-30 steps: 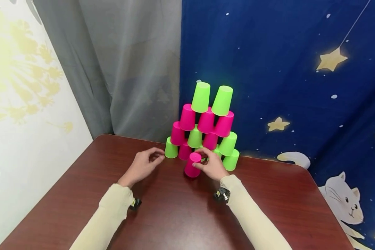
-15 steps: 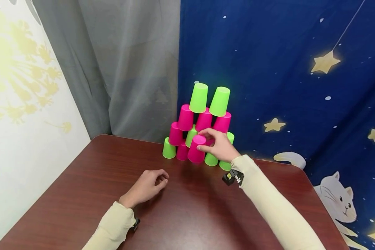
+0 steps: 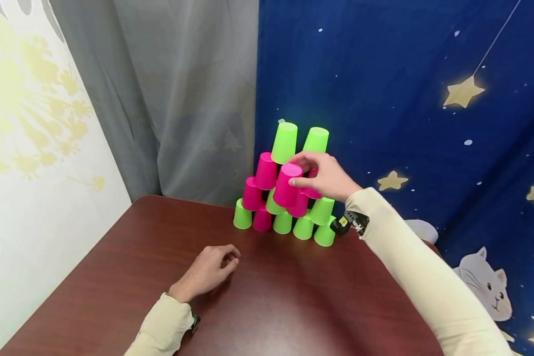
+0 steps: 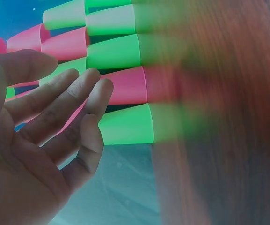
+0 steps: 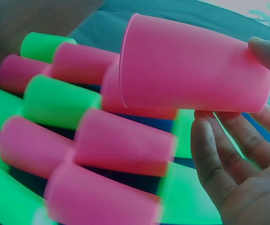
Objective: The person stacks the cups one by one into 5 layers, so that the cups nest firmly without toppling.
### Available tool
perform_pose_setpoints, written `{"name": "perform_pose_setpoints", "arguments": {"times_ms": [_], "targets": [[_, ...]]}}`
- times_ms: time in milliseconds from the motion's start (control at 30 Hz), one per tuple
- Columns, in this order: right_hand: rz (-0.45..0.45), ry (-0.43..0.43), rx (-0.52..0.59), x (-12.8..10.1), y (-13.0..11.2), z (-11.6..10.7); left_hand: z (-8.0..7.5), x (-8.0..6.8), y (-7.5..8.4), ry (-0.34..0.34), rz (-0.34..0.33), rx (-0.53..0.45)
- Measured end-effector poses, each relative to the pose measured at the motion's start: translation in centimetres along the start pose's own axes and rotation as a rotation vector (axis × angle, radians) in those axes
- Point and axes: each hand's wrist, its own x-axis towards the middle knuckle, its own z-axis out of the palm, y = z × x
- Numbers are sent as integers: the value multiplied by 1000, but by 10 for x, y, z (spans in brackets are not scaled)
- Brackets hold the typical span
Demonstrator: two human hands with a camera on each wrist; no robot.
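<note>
A pink cup (image 3: 287,187), upside down, is pinched near its base by my right hand (image 3: 327,175). It hangs in front of a tiered stack of upturned pink and green cups. Two green cups stand on the top tier: the left one (image 3: 285,143) shows fully, and the right one (image 3: 316,140) is partly behind my hand. In the right wrist view, thumb and fingers grip the cup (image 5: 195,65) from opposite sides. My left hand (image 3: 206,269) rests low over the table, fingers loosely bent and holding nothing; the left wrist view shows nothing in the palm.
The stack's bottom row runs along the back of the brown table (image 3: 151,257), from a green cup (image 3: 243,214) at left to another green cup (image 3: 324,233) at right. Behind hang a grey curtain (image 3: 200,99) and a blue star-patterned curtain (image 3: 382,109).
My right hand has lifted the pink cup from the table up to the upper tiers. The left hand has drawn back from the stack toward the front and stayed there.
</note>
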Motion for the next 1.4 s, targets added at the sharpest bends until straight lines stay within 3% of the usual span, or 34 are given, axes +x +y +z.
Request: {"name": "perform_pose_setpoints", "arguments": {"times_ms": [333, 533, 800, 1067, 1267, 1400], "targets": [[-19, 62, -59, 18, -40, -68, 11, -5, -2, -12, -35, -127], [71, 156, -91, 37, -62, -94, 13, -4, 2, -36, -38, -128], [235, 238, -153, 67, -60, -102, 11, 0, 10, -27, -3, -109], [304, 242, -126, 73, -50, -99, 13, 0, 12, -22, -3, -102], [296, 237, -147, 69, -47, -99, 11, 0, 12, -25, -9, -110], [222, 254, -188, 53, -48, -96, 6, 2, 10, 1, -14, -82]]}}
